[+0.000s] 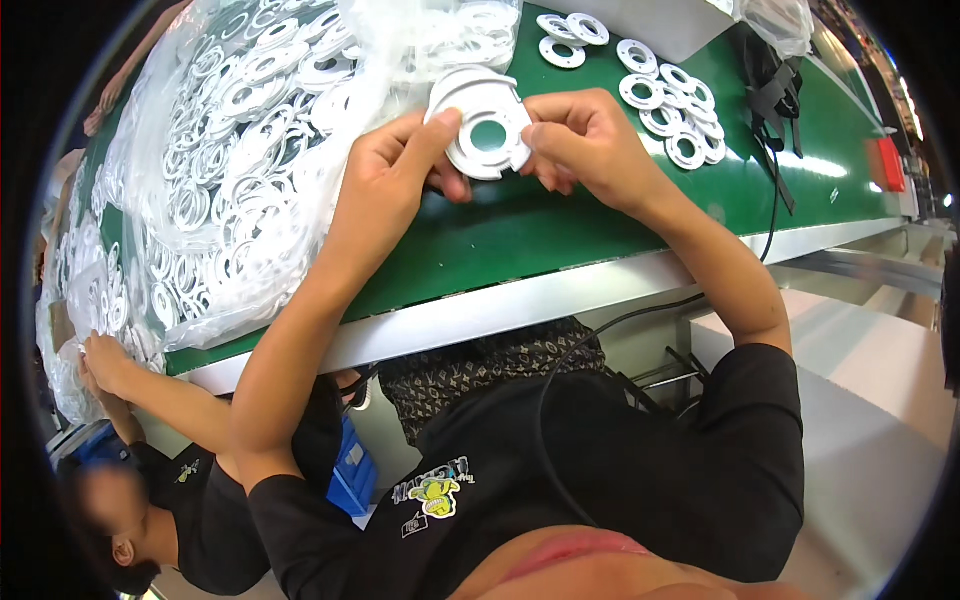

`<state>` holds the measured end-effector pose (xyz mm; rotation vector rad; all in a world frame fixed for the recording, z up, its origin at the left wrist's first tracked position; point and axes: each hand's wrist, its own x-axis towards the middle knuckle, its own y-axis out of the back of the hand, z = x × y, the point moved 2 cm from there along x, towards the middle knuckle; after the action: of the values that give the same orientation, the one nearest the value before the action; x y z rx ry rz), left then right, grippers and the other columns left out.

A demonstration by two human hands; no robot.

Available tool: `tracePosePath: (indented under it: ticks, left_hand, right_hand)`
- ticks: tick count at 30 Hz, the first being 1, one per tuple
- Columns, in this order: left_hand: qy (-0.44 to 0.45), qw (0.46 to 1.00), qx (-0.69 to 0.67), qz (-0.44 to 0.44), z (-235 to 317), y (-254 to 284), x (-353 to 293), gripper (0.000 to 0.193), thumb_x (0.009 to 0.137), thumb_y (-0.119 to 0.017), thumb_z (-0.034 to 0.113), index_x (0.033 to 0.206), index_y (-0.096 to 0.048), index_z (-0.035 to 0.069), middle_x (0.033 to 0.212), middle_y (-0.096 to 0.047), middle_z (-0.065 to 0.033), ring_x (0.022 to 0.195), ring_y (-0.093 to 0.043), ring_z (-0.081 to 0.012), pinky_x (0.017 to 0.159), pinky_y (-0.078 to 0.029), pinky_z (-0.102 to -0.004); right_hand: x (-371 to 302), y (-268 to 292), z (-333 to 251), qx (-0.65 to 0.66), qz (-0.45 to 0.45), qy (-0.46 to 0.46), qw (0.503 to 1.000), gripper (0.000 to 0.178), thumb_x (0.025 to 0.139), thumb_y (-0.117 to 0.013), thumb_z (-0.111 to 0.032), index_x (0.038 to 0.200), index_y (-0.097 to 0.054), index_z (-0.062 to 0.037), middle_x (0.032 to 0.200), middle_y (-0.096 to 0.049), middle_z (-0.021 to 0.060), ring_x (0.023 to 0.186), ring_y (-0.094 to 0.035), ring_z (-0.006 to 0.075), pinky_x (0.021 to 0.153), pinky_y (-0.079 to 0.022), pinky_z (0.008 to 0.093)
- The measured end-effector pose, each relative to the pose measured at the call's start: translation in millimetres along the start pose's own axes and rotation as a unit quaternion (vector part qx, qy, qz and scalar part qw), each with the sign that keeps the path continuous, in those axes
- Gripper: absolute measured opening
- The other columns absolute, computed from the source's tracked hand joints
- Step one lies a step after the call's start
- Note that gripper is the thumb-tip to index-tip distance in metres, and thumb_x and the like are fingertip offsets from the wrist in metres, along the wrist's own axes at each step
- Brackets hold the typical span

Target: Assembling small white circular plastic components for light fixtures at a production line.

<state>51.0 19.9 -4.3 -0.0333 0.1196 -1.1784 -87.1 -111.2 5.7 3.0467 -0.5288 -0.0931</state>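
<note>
Above the green table, both hands hold a round white plastic part [500, 105] with a large hole in its middle and notched edges. My left hand [400, 165] grips its left rim, thumb on top and fingers curled beneath. On the opposite rim, my right hand [585, 145] pinches the edge between thumb and bent fingers. A curved white piece shows along the part's upper left; whether it is separate, I cannot tell. Left of my hands lies a large heap of white plastic rings [245, 150] on clear plastic bags.
White flanged rings [665, 110] lie in small groups beyond my right hand, near a white box [660, 25]. A black strap and cable [775, 100] hang over the table's right side. At far left, a co-worker's hands [105, 365] touch another bagged pile. A blue bin [350, 470] stands below.
</note>
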Motion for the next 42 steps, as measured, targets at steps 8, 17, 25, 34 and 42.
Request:
tracePosePath:
  ticks: [8,17,25,34,42]
  left_hand:
    - [-0.008,0.999,-0.021,-0.039,-6.3,4.3,-0.9,0.032,0.096,-0.049,0.025,0.084,-0.062,-0.001,0.066,-0.060,-0.0042,0.053,-0.053,-0.0077,0.050,-0.041,-0.0209]
    - [-0.021,0.997,0.048,-0.061,-5.3,1.2,7.5,0.032,0.095,-0.050,0.031,0.090,-0.062,0.002,0.065,-0.059,-0.0008,0.056,-0.054,-0.0054,0.051,-0.042,-0.0219]
    - [-0.063,0.995,0.026,-0.078,-16.6,-0.1,-5.8,0.032,0.089,-0.059,0.033,0.096,-0.063,0.002,0.064,-0.059,-0.0014,0.056,-0.053,-0.0070,0.051,-0.042,-0.0236]
    - [-0.075,0.995,0.008,-0.061,-13.2,3.1,-3.3,0.033,0.089,-0.060,0.032,0.103,-0.059,0.001,0.075,-0.064,-0.0051,0.063,-0.059,-0.0102,0.057,-0.047,-0.0255]
    - [-0.001,0.999,-0.039,-0.033,-26.2,4.0,11.9,0.032,0.089,-0.063,0.028,0.104,-0.059,0.001,0.085,-0.064,-0.0064,0.074,-0.060,-0.0100,0.063,-0.050,-0.0231]
  right_hand:
    - [3.8,-1.7,9.5,0.047,-0.056,-0.026,0.997,0.029,0.089,-0.049,-0.022,0.076,-0.060,0.0014,0.062,-0.056,0.0033,0.051,-0.051,0.0085,0.045,-0.040,0.0221]
    - [-2.0,-5.2,2.3,0.009,0.065,-0.067,0.996,0.030,0.089,-0.053,-0.026,0.096,-0.061,0.0021,0.070,-0.057,0.0025,0.052,-0.049,0.0081,0.043,-0.038,0.0207]
    - [7.3,-6.8,19.7,0.046,0.074,-0.042,0.995,0.028,0.088,-0.056,-0.022,0.100,-0.060,0.0020,0.072,-0.059,0.0023,0.050,-0.050,0.0082,0.041,-0.038,0.0199]
    - [12.6,-10.4,11.8,0.021,0.102,-0.031,0.994,0.021,0.089,-0.058,-0.019,0.100,-0.059,-0.0007,0.077,-0.060,0.0013,0.053,-0.049,0.0053,0.044,-0.034,0.0184]
    - [14.4,8.2,15.3,0.125,0.009,-0.086,0.988,0.028,0.085,-0.065,-0.016,0.106,-0.058,0.0009,0.079,-0.060,0.0040,0.067,-0.056,0.0095,0.055,-0.042,0.0215]
